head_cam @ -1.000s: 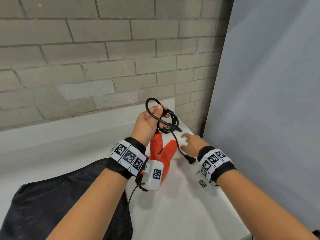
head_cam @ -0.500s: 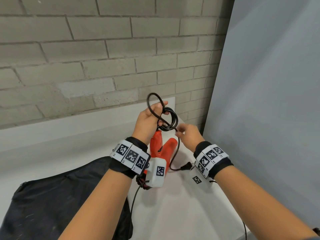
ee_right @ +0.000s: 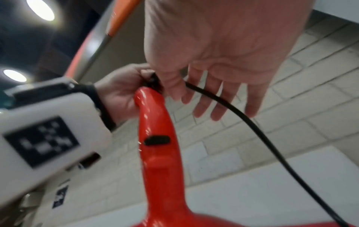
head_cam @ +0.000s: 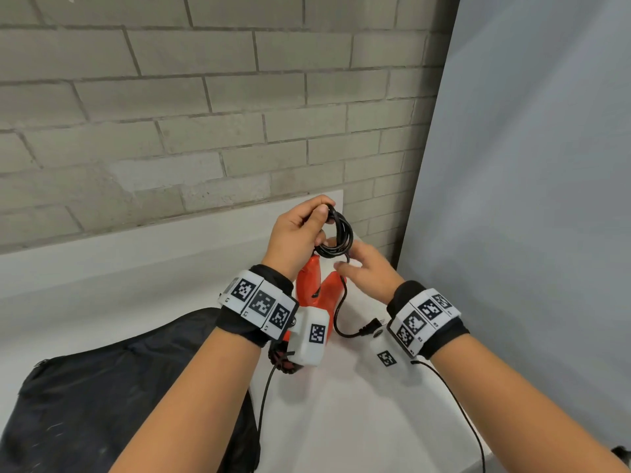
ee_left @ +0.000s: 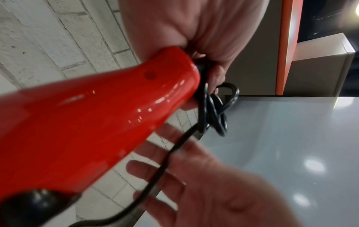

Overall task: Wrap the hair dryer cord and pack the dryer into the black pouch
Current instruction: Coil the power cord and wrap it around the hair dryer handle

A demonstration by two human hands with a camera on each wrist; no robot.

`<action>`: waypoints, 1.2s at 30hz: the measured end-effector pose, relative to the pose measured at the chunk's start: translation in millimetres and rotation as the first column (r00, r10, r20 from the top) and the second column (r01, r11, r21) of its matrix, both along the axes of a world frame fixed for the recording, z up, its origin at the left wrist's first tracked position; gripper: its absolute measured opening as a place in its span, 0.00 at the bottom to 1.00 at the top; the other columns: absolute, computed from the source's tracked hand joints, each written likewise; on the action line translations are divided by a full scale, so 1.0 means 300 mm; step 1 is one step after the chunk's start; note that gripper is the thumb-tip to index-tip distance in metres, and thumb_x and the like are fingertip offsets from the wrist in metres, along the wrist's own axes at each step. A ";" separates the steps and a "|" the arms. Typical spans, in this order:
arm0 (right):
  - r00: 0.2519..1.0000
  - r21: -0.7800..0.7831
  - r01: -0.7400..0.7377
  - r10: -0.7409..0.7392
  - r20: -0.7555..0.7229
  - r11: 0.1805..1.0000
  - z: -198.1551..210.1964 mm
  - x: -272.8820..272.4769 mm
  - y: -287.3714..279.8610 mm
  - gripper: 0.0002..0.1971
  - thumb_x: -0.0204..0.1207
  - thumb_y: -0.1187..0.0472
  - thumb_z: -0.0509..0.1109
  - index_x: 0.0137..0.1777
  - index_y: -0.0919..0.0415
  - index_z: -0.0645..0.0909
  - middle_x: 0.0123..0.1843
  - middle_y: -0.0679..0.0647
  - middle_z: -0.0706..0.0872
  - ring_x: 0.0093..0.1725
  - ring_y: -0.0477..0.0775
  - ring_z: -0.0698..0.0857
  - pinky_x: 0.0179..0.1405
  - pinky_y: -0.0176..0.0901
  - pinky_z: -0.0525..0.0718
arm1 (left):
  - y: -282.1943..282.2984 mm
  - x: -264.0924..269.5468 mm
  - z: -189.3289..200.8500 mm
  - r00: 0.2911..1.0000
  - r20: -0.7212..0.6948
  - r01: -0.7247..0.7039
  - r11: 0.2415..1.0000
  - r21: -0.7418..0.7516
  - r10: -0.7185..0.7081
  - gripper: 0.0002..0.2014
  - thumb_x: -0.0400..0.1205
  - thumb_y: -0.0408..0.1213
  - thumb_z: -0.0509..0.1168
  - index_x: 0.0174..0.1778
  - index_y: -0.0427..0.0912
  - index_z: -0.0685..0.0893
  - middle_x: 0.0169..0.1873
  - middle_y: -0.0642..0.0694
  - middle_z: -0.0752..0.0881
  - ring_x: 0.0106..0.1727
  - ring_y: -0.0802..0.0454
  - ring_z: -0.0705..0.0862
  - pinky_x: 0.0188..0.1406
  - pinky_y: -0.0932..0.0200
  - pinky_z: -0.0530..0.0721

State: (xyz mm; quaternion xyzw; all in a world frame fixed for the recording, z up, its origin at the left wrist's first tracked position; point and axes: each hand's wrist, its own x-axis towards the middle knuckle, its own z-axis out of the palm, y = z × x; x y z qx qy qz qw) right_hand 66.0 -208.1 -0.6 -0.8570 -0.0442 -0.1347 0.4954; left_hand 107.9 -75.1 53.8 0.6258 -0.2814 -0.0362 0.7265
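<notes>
One dryer (head_cam: 316, 285), one coiled cord (head_cam: 338, 235), two hands, one pouch (head_cam: 102, 387).

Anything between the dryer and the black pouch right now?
Nothing visible on the table between them. The dryer stands just right of the pouch, but the left hand grips the coiled cord at its handle, and the plug end hangs loose.

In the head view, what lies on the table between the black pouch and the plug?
The red dryer, standing on the white table with the left hand gripping its handle top; the left wrist camera hides its base. Nothing else shows there.
</notes>
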 end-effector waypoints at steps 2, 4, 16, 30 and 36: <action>0.998 0.095 -0.016 0.010 0.068 0.995 0.019 -0.008 0.008 0.09 0.79 0.63 0.58 0.44 0.51 0.79 0.37 0.49 0.81 0.38 0.41 0.79 0.44 0.32 0.76 | 0.004 0.014 0.004 0.999 0.021 -0.025 0.999 0.023 0.024 0.13 0.85 0.32 0.52 0.42 0.49 0.79 0.28 0.54 0.77 0.18 0.63 0.69 0.21 0.72 0.70; 0.992 0.020 0.084 -0.086 0.098 0.996 0.020 -0.011 0.001 0.13 0.81 0.63 0.56 0.39 0.50 0.77 0.30 0.46 0.74 0.31 0.44 0.73 0.36 0.31 0.71 | 0.009 0.024 0.006 0.999 0.033 -0.018 0.998 0.054 0.016 0.15 0.86 0.33 0.48 0.40 0.51 0.77 0.30 0.51 0.74 0.18 0.64 0.68 0.20 0.72 0.68; 0.889 -0.059 0.412 -0.386 0.247 0.909 0.224 0.016 -0.043 0.14 0.82 0.63 0.57 0.48 0.70 0.82 0.23 0.44 0.70 0.19 0.34 0.74 0.22 0.25 0.70 | 0.035 0.030 0.003 0.987 0.157 -0.013 0.972 0.236 -0.025 0.12 0.81 0.30 0.60 0.39 0.53 0.76 0.31 0.53 0.75 0.22 0.65 0.74 0.27 0.74 0.74; 0.905 -0.095 0.262 -0.210 0.370 0.960 0.296 -0.037 0.030 0.10 0.80 0.65 0.61 0.47 0.67 0.84 0.40 0.56 0.84 0.38 0.45 0.79 0.37 0.20 0.72 | 0.045 0.040 0.028 0.967 0.233 -0.031 0.866 0.499 -0.100 0.08 0.82 0.35 0.59 0.54 0.48 0.80 0.27 0.52 0.76 0.21 0.68 0.76 0.26 0.76 0.74; 0.847 -0.189 0.529 -0.529 0.056 0.827 0.138 -0.034 -0.068 0.24 0.71 0.58 0.72 0.67 0.57 0.73 0.63 0.55 0.80 0.62 0.55 0.77 0.64 0.51 0.78 | 0.047 0.057 0.009 0.968 0.229 -0.186 0.899 0.397 0.100 0.08 0.82 0.34 0.60 0.54 0.41 0.81 0.25 0.50 0.76 0.18 0.68 0.76 0.19 0.79 0.71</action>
